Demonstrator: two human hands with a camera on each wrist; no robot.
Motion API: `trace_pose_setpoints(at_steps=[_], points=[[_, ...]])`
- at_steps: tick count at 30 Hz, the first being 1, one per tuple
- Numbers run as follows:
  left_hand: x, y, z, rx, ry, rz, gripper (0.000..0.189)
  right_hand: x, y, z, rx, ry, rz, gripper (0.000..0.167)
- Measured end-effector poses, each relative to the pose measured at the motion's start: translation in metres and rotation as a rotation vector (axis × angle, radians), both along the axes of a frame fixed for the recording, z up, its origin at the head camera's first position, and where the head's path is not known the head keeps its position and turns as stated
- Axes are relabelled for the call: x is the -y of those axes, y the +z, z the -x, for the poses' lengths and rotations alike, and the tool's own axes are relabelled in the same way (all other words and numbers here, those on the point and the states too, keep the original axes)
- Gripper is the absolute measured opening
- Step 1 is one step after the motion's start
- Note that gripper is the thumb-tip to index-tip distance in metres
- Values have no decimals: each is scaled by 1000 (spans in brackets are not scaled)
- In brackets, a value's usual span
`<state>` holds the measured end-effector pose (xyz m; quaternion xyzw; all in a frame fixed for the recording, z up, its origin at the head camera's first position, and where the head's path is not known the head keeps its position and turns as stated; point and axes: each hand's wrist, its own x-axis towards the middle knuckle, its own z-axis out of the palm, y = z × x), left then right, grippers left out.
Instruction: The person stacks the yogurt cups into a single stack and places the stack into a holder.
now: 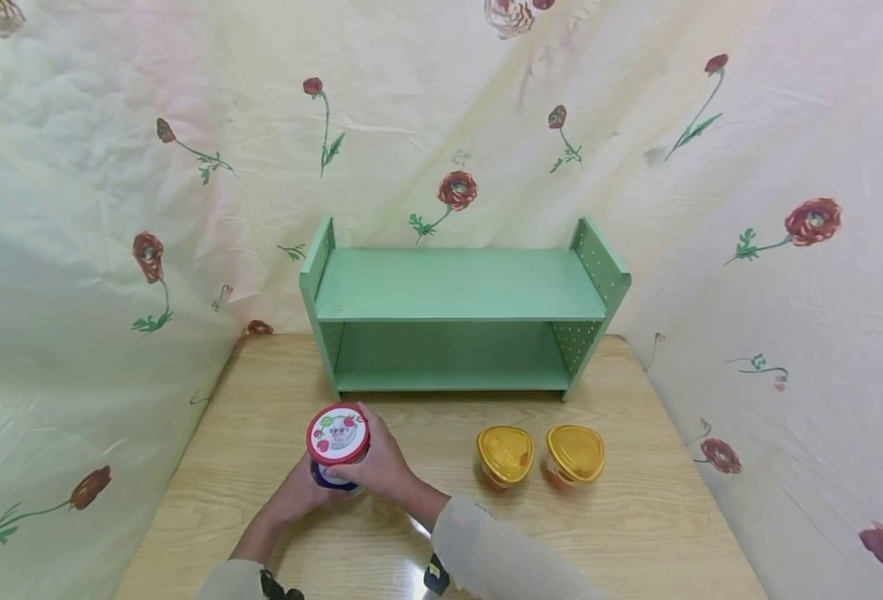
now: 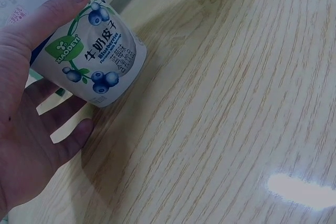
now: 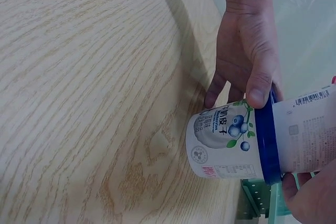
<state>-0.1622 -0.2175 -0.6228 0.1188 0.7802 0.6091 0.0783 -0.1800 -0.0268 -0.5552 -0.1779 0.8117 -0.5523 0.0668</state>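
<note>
Two tubs are stacked one on the other at the left front of the shelf. The upper tub, with a red lid printed with strawberries, is gripped by my right hand, whose thumb and fingers curl around its side. Beneath it is a blueberry tub with a blue lid. My left hand holds this lower tub near its lid, thumb on the printed side. In the right wrist view the upper tub's white side meets the blue lid.
A green two-tier shelf stands at the back of the wooden table. Two containers with yellow lids, one on the left and one on the right, sit right of the hands. Flowered cloth surrounds the table.
</note>
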Motion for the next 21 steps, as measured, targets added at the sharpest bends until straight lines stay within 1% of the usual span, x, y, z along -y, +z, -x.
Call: trace_pose_setpoints(at_steps=[9,12,18,21], points=[[1,0,-1,11,6,-8,109,2,5,-1,20,0,0,109],[1,0,-1,5,-1,-10,108,2,4,-1,20,-3,1,110],[1,-1,0,-1,0,4,108,1,3,-2,46,-13,-17,111],[0,0,0,1,2,-2,108,0,3,-2,39,-11,-24,112]])
